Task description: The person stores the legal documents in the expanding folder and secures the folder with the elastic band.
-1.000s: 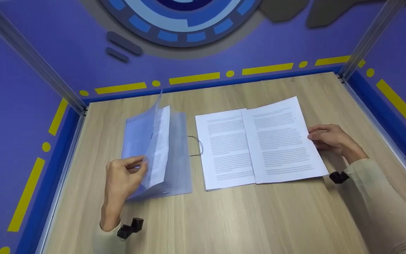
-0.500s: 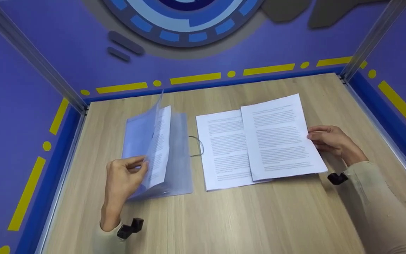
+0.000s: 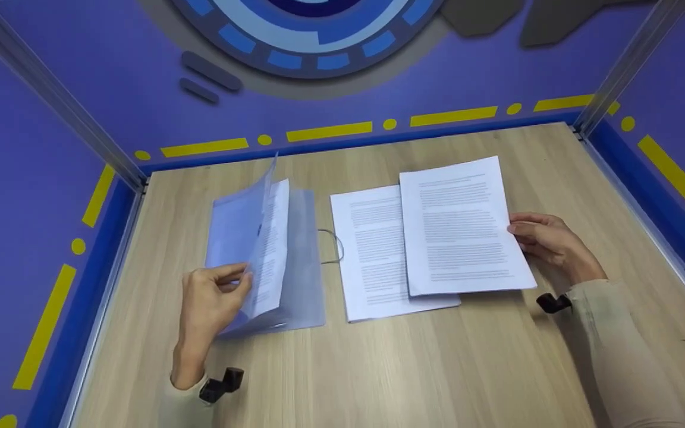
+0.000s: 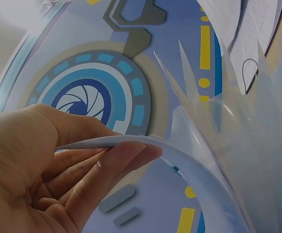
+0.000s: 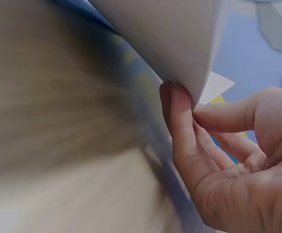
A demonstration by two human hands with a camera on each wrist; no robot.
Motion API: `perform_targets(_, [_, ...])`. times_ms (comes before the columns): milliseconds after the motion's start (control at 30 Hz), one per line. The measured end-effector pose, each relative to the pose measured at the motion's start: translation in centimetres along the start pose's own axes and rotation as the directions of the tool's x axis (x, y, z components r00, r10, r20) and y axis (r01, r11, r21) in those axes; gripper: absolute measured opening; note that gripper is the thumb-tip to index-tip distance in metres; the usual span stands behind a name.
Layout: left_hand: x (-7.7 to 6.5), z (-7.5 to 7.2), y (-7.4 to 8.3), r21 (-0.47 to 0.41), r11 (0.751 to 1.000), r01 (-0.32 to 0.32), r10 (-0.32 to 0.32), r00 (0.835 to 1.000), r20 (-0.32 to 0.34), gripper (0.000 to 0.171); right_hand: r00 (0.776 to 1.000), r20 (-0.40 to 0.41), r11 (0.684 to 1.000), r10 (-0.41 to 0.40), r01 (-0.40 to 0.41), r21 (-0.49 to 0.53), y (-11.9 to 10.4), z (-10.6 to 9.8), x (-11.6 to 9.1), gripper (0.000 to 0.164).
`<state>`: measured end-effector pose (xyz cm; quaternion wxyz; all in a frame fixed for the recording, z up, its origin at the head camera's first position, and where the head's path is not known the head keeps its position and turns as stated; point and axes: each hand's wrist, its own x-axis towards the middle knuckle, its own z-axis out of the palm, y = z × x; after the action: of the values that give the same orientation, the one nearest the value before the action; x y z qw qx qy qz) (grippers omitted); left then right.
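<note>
There are two hands, one see-through folder [image 3: 304, 261], one thin wire loop [image 3: 339, 246] and two lots of loose paper on the wooden table [image 3: 378, 368]. I can't count the sheets in each lot.

Starting on the left, the folder is just to the right of the left hand [image 3: 209, 300], and part of it stands up like an open book. A page with print [image 3: 272, 249] shows inside it. The left hand is nearly closed, with thumb and fingers pinching the edge of the standing part.

Next comes the wire loop, in the small gap between the folder and the bottom paper [image 3: 375, 255]. I can't tell what it is fixed to.

The bottom paper lies on the table, well apart from both hands. The top paper [image 3: 464, 232] covers its right side. Last is the right hand [image 3: 553, 244], at the right edge of the top paper. Its thumb and fingers pinch that edge and hold it up off the table.
</note>
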<state>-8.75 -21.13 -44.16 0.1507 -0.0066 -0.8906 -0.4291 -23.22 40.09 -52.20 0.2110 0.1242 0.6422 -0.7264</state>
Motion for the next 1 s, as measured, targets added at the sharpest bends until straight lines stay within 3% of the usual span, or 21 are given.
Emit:
perform_targets(300, [0.0, -0.1, 0.0, -0.005, 1.000, 0.005, -0.005, 1.000, 0.000, 0.021, 0.998, 0.022, 0.994, -0.052, 0.050, 0.096, 0.2, 2.3, 0.0, 0.017])
perform_targets(700, [-0.1, -0.4, -0.1, -0.006, 1.000, 0.002, -0.002, 1.000, -0.008, 0.021, 0.994, 0.053, 0.994, -0.091, 0.088, 0.062, -0.1, 6.0, 0.7, 0.018])
perform_targets(1000, [-0.1, -0.5, -0.2, -0.017, 1.000, -0.009, 0.008, 1.000, -0.015, 0.020, 0.989, 0.091, 0.988, -0.118, 0.107, 0.114, -0.8, 8.1, 1.3, 0.017])
